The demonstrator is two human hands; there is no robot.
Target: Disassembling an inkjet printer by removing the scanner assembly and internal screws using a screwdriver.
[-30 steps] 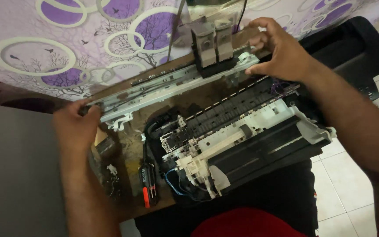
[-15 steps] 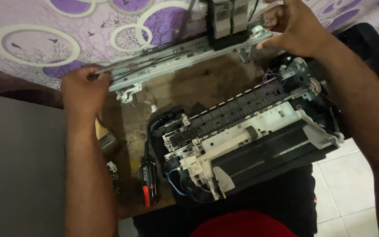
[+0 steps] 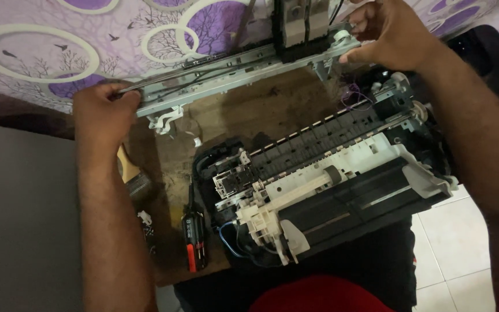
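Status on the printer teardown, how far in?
Done: the printer body sits open, covers off, rollers and white plastic exposed. In hand: the left hand and right hand grip the ends of the metal carriage rail, held clear of the body. Left: the body's inner parts look in place; the screwdriver lies idle.

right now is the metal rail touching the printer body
Apart. The head view shows the rail held up by both hands, with bare wooden board showing between it and the printer body.
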